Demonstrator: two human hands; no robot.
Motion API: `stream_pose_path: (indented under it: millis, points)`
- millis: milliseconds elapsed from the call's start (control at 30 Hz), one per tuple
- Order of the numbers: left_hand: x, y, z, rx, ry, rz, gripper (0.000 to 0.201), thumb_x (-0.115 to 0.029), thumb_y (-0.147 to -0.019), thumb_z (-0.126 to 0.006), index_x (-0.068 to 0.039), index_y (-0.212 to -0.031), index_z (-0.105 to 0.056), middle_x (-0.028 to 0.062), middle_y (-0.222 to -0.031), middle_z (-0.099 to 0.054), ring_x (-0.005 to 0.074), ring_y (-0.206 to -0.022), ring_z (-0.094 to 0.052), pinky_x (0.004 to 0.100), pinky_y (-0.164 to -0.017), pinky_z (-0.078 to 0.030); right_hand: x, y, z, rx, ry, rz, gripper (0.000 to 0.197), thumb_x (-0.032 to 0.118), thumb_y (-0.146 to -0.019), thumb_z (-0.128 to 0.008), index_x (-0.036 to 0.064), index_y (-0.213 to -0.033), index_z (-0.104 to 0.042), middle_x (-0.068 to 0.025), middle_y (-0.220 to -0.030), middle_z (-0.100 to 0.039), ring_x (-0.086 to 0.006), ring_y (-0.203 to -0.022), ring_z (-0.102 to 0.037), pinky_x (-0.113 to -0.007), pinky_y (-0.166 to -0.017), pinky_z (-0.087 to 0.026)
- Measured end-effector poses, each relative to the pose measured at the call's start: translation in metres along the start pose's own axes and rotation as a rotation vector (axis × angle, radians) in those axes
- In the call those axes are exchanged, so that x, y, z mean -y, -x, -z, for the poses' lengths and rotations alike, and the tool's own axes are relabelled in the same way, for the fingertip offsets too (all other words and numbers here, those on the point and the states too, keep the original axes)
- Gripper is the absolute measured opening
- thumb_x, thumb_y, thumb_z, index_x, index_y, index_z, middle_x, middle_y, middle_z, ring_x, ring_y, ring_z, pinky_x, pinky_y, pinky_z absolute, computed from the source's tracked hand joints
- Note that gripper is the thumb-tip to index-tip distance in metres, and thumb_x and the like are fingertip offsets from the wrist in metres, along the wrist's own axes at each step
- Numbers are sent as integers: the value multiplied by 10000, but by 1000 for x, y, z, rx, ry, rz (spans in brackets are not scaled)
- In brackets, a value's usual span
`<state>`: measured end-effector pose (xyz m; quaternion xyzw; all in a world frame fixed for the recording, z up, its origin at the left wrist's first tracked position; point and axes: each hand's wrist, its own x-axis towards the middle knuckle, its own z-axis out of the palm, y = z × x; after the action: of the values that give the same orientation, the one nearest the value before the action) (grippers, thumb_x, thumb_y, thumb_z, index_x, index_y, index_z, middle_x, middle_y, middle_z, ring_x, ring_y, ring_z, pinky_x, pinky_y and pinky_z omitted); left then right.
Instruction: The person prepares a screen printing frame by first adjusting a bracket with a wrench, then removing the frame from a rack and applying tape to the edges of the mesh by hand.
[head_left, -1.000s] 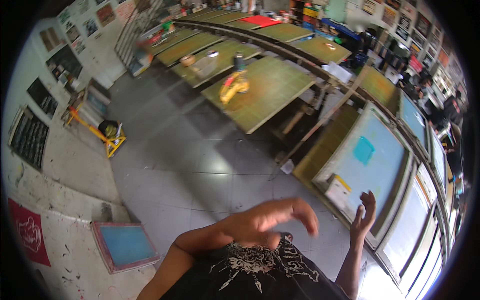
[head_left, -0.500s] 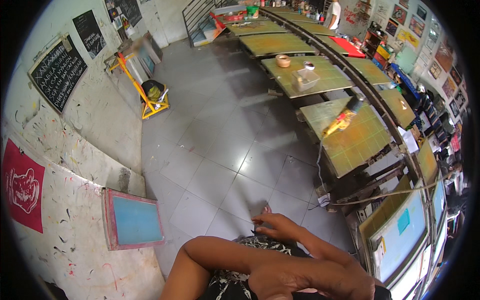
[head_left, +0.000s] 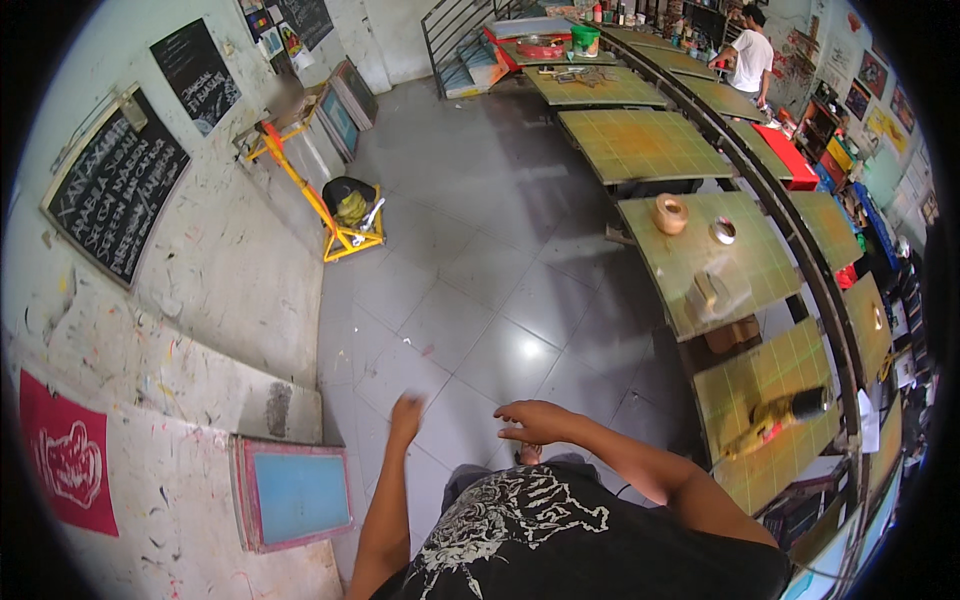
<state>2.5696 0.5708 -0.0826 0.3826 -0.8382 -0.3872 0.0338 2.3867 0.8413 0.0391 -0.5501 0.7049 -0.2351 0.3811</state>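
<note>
In the head view my left hand (head_left: 407, 418) hangs over the tiled floor (head_left: 450, 350), its fingers smeared by motion. No object shows in it. My right hand (head_left: 538, 422) is in front of my black printed shirt (head_left: 520, 530), fingers stretched and apart, holding nothing. To the right of it, apart from the hand, a yellow tool with a dark cylindrical end, resembling a heat gun (head_left: 775, 422), lies on the nearest greenish-yellow printing board (head_left: 755, 480). Left of my left hand, a pink-edged screen frame with blue mesh (head_left: 300, 497) leans at the wall.
A long row of boards runs along a dark rail (head_left: 790, 215). One board carries a tan tape roll (head_left: 670, 214), a small round container (head_left: 723, 231) and a clear plastic tub (head_left: 712, 295). A yellow metal stand (head_left: 345, 240) stands left. Farther back is a person in white (head_left: 752, 60).
My forearms, crossed in front of me before, have come apart; the left hand has swung to the left. The view has turned, so the boards sit farther right and lower.
</note>
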Motion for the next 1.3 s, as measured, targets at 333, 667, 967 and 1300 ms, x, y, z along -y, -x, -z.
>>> stream_pose_path:
  millis: [333,667,967,1300]
  points:
    - [152,-39,-68,284,197,945,461,-343,-989,-425,2,-1272,-540,252,-1152,-560,385,-1034,-531,466,-902,-437,-107,-208,124,188,-26,20,521,404,-918,-578,16,-1263,-543,-216,-1134,-634,-357,-1033,-621,-426,-890,-489]
    - [65,-495,52,380,-317,313,594,-404,-983,-406,44,-1373,-422,276,-1372,-467,399,-1285,-445,445,-1057,-375,-200,-372,303,-145,-211,-277,500,407,-931,-571,27,-1255,-551,-200,-1133,-647,-342,-1038,-627,-417,-898,-489]
    - [-239,-958,199,-130,521,-296,190,-220,-977,-513,-45,-971,-588,8,-792,-584,107,-704,-537,273,-637,-444,-294,-483,478,-297,-177,-329,410,380,-922,-571,44,-1157,-588,-204,-1083,-651,-372,-983,-628,-446,-854,-486]
    - [-148,-1123,94,200,163,-74,215,-207,-867,-668,-21,-955,-608,112,-890,-643,206,-852,-608,329,-783,-487,-347,-637,721,-355,-86,-296,488,392,-922,-577,41,-1259,-546,-205,-1164,-626,-352,-1007,-630,-443,-877,-486]
